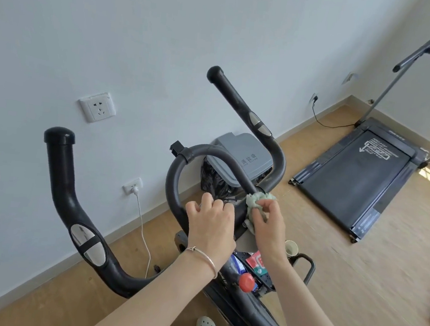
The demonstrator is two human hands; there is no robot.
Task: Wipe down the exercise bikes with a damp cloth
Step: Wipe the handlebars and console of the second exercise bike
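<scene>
Head view, wiping step, items by size:

1. exercise bike [62,189]: black handlebars fill the frame from 8 to 1 o'clock. The centre loop [178,175] sits mid-frame, and the work is at its 4 o'clock end, where the loop meets the right-hand bar.
2. left hand [210,223]: fingers curled over the loop's lower arc at 6 o'clock, gripping it. Judged useful as a brace, so keep that hold while rubbing.
3. right hand [268,221]: thumb and fingers [265,203] pinch the cloth, bunched and not spread flat.
4. cloth [256,203]: pale green, pressed against the bar junction. It likely does better wrapped round the tube and drawn along its length, then worked into the joint, where grime tends to gather. Turn to a fresh fold as it soils. Both silver pulse plates probably need only a light pass, not a wet one.

Lettering, by size:

5. treadmill [361,175]: at 2 o'clock, on the floor. White arrow and block text on the belt, too blurred to read, and a small mark at the belt head is also illegible.
6. bin [241,152]: grey lid at 12 o'clock behind the loop. Chinese characters show, partly hidden by the bar, reading roughly 活垃圾, with an unreadable Latin line beneath.
7. packet [257,263]: red and printed, at 5 o'clock under the right wrist, text unreadable
</scene>
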